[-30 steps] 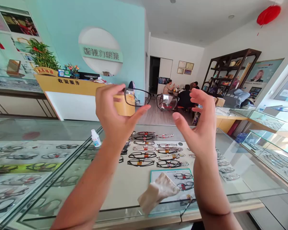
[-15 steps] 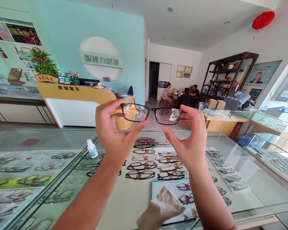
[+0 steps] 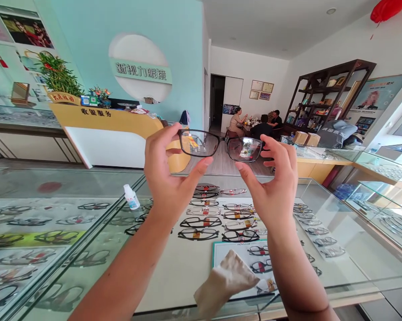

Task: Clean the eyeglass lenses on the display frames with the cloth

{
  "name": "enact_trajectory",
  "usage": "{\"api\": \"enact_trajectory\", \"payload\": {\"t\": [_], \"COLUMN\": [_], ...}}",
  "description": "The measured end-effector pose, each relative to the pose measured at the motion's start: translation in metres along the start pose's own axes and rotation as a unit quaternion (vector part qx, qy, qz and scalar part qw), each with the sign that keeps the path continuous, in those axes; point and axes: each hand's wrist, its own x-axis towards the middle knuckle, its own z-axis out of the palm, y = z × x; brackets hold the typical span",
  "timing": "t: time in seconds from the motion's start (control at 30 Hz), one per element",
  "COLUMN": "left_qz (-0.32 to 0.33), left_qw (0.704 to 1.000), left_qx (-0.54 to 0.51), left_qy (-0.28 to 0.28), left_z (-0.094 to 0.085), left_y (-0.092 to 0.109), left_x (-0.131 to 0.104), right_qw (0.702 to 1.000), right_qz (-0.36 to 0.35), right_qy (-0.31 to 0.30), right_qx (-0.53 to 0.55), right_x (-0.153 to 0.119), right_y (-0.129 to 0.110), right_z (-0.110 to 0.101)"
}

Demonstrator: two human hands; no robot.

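Observation:
A pair of black-framed eyeglasses (image 3: 223,139) is held up in front of me, above the glass display case. My left hand (image 3: 169,165) grips the left end of the frame, thumb below the lens and fingers at the outer corner. At the opposite end, my right hand (image 3: 271,174) pinches the right corner, with its thumb under that lens. Both lenses are see-through and carry reflections. Below, a crumpled beige cloth (image 3: 226,283) lies on the glass top. To the left of my left forearm stands a small white bottle (image 3: 131,197).
Rows of eyeglasses (image 3: 201,221) lie inside the display case (image 3: 167,276). Beyond it is a yellow and white counter (image 3: 117,147) with a potted plant (image 3: 59,76). Several people (image 3: 237,122) sit at a table at the back, near a dark wooden shelf (image 3: 328,96).
The eyeglasses and both hands have shifted slightly right and up in view. The glasses appear slightly more turned. The view itself has moved a little; the cloth and bottle stay put on the glass.

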Motion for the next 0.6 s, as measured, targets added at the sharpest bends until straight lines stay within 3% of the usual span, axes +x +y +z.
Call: {"api": "enact_trajectory", "payload": {"t": [0.6], "left_qz": [0.018], "left_qw": [0.997], "left_qx": [0.070], "left_qy": [0.018], "left_z": [0.009], "left_y": [0.016], "left_x": [-0.009], "right_qw": [0.999], "right_qz": [0.032], "right_qy": [-0.036], "right_qx": [-0.020], "right_x": [0.000], "right_y": [0.009], "right_z": [0.001]}}
